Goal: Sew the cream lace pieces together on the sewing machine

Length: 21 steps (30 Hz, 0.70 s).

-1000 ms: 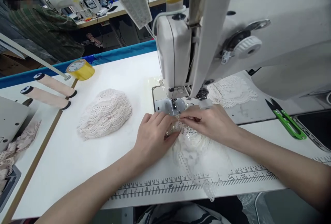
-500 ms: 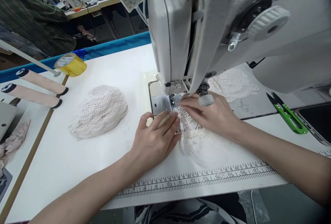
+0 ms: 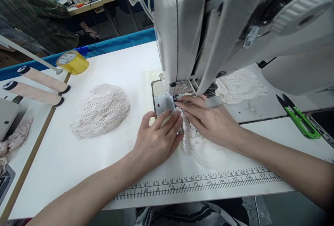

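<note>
A white sewing machine [image 3: 180, 27] stands over the table, its needle area partly hidden by my fingers. Cream lace fabric [image 3: 200, 149] lies just in front of the presser foot and spreads toward the table's front edge. My left hand [image 3: 158, 137] pinches the lace edge between thumb and fingertips, left of the needle. Across from it, my right hand [image 3: 208, 116] presses the lace down with its fingers extended close to the presser foot. The metal needle plate [image 3: 163, 103] shows to the left of the fingertips.
A bundle of cream lace [image 3: 101, 111] lies on the left, near yellow tape [image 3: 73, 62] and two thread cones [image 3: 33, 93]. More lace [image 3: 241, 86] sits behind my right hand. Green thread snips [image 3: 300, 118] and a phone [image 3: 322, 123] lie right. A printed ruler [image 3: 198, 182] runs along the front edge.
My right hand's fingers have shifted slightly left along the lace near the presser foot. The left hand keeps nearly the same place. The camera view has moved a little closer to the machine.
</note>
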Available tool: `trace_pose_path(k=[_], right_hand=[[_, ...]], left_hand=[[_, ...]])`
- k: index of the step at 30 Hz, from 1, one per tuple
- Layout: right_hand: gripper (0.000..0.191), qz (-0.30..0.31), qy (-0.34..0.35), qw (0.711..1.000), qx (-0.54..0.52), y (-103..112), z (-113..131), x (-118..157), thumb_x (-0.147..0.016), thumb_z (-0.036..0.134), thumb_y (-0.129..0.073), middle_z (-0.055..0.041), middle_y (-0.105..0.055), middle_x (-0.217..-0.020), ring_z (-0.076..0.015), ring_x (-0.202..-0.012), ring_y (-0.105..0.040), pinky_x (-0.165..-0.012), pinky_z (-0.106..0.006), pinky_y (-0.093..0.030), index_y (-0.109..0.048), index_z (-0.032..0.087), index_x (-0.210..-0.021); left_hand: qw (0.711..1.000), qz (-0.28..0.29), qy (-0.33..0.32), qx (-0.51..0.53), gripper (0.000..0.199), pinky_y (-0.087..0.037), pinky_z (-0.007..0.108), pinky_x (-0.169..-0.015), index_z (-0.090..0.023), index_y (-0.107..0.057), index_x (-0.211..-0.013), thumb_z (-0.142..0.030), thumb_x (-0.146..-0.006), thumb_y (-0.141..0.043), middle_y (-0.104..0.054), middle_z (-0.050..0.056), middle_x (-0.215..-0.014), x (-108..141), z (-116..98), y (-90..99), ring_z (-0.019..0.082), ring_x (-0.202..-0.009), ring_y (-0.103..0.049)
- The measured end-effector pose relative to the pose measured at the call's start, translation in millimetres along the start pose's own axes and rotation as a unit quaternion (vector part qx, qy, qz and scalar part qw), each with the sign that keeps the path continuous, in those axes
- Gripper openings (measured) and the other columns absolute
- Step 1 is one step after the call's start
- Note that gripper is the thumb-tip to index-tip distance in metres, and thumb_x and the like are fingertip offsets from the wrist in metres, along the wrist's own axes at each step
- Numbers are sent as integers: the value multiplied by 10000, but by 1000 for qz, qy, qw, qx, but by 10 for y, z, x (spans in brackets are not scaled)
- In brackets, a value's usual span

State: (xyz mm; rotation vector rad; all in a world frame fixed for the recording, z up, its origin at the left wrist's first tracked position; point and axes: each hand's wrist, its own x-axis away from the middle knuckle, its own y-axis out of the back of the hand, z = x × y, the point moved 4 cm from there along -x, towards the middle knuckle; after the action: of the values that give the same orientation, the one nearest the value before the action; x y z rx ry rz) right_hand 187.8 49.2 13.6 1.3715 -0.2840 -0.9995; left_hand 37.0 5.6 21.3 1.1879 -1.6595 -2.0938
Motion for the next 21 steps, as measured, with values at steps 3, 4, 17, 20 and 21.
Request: trace_pose_path(k=[3, 4, 17, 20, 21], right_hand=[[371, 8, -4, 1000, 16, -12, 23, 1, -969, 174, -398, -126, -684, -1131, -294, -1091, -563, -847, -442, -472, -595, 145, -1282], [372, 10, 1, 1000, 26, -11, 31, 2, -965, 165, -399, -129, -680, -1142, -294, -1088, -564, -848, -440, -469, -593, 136, -1281], [286, -37, -5, 993, 109, 145, -93, -42, -878, 69, -459, -65, -713, -907, -266, -959, -607, -852, -414, -429, -701, 212, -932], [347, -18, -13, 997, 70, 108, -74, -43, -871, 41, -438, -53, -727, -1001, -252, -995, -610, -890, -410, -424, -691, 207, -1039], [370, -15, -14, 998, 63, 96, -68, -43, -867, 31, -434, -55, -723, -1058, -250, -1016, -609, -911, -412, -416, -682, 199, -1085]], left_hand=[[1000, 3, 1, -1, 271, -346, 419, -895, -167, -624, -1200, -214, -950, -530, -692, 69, -1214, -3, 0, 2, 234, -1108, -635], [1000, 4, 2, -1, 269, -345, 417, -896, -168, -624, -1198, -214, -951, -529, -695, 66, -1209, -4, -1, 3, 233, -1110, -634], [1000, -1, 6, -14, 277, -346, 404, -917, -152, -641, -1196, -224, -950, -537, -690, 50, -1225, 15, -5, -13, 215, -1126, -618], [1000, -1, 5, -17, 267, -348, 405, -916, -164, -641, -1190, -236, -960, -524, -686, 41, -1230, 15, -3, -16, 204, -1120, -621], [1000, -1, 5, -17, 267, -349, 406, -915, -162, -641, -1189, -237, -959, -528, -686, 40, -1229, 15, -3, -16, 205, -1118, -622]])
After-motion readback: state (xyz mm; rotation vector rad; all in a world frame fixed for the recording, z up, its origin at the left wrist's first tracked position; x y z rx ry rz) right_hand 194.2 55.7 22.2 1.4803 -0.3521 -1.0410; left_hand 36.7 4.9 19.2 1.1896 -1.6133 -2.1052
